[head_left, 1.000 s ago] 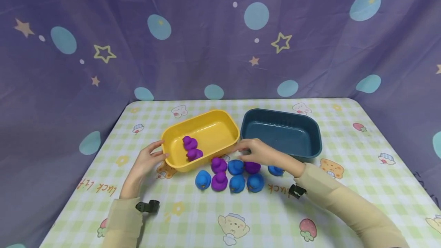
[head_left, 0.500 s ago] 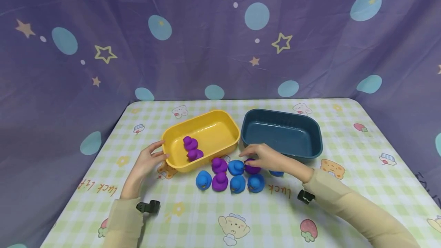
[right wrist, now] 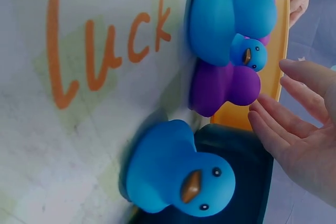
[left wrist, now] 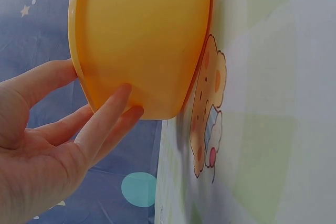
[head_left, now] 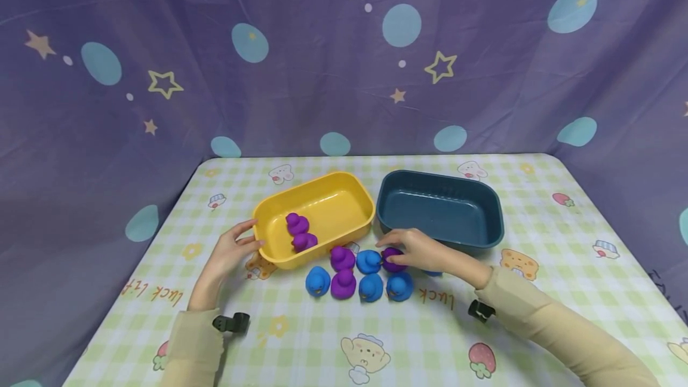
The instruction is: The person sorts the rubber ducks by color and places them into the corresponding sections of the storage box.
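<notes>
My left hand touches the left end of a yellow bin; in the left wrist view, its extended fingers lie against the outer wall. Inside the bin sit two purple rubber ducks. My right hand hovers over another purple rubber duck, fingers spread and not closed round it. That duck is partly covered by the hand in the head view. To its left is a blue rubber duck. Below the right wrist, another blue rubber duck is mostly hidden in the head view.
A dark teal bin stands right of the yellow one, with nothing seen inside. More blue ducks and purple ducks cluster in front of the bins. A checked cloth covers the table; a purple curtain hangs behind.
My right hand has moved right and slightly nearer from the yellow bin's front corner, down over the purple duck. The left hand stays at the yellow bin.
</notes>
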